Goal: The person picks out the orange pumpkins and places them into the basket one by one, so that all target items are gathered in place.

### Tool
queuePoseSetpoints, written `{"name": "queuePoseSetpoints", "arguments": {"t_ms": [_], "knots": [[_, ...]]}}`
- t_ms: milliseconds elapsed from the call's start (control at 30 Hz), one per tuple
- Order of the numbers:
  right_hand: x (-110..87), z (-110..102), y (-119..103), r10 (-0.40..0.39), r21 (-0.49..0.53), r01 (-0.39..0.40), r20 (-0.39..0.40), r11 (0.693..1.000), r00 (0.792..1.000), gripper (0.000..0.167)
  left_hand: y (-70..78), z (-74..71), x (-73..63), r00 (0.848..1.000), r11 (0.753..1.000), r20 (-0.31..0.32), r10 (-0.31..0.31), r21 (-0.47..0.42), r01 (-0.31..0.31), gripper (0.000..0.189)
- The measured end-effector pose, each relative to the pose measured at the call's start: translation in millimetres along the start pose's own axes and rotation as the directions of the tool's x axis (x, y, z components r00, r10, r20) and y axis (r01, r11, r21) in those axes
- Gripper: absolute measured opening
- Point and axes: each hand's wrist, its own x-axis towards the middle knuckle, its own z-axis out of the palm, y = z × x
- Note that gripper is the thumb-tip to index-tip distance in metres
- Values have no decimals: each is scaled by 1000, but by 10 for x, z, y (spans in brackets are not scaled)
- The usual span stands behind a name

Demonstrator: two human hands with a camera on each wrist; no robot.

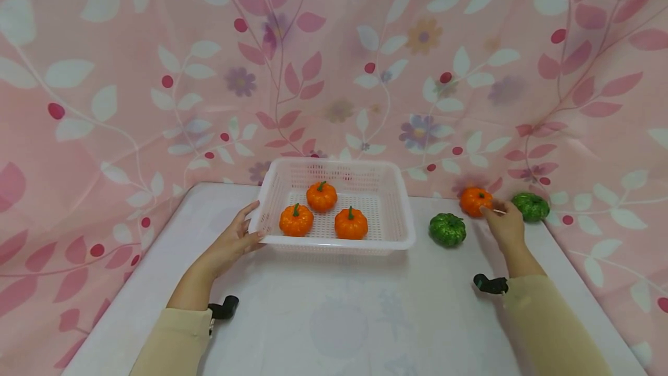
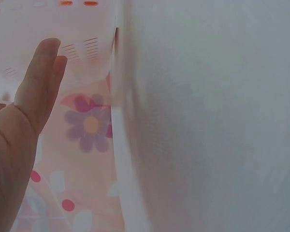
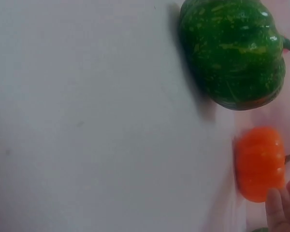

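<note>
At the left side of a white plastic basket (image 1: pixel 334 243), my left hand (image 1: pixel 229 245) touches the rim with fingers and thumb extended. In the left wrist view, this hand (image 2: pixel 31 92) has straight digits beside the basket's slotted wall (image 2: pixel 82 63). Inside the basket sit three small orange pumpkins (image 1: pixel 321 196). Far to the right, my right hand (image 1: pixel 505 222) reaches to another orange pumpkin (image 1: pixel 474 201), its fingertips at the near right side. The right wrist view has that pumpkin (image 3: pixel 261 164) with fingertips (image 3: pixel 275 205) against its edge; the rest of the hand is mostly out of frame.
One green pumpkin (image 1: pixel 447 230) stands between the basket and my right hand. A second green pumpkin (image 1: pixel 530 207) lies just beyond that hand, near the table's right edge. Pink floral cloth (image 1: pixel 334 74) hangs behind the white-covered table (image 1: pixel 339 306).
</note>
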Motion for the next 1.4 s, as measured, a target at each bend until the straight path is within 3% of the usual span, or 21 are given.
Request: {"name": "queuePoseSetpoints", "arguments": {"t_ms": [500,933,1400], "knots": [[235,24,140,-8,-48,7,-32,999,999,64,-13,13,-11,1000,1000,-4,-7,-1,7,84],[339,-1,214,3,-52,2,92,999,996,87,11,4,-21,1000,1000,10,4,18,-4,82],[401,-13,262,-10,29,6,140,1000,990,95,7,1,-10,1000,999,13,7,39,-8,82]]}}
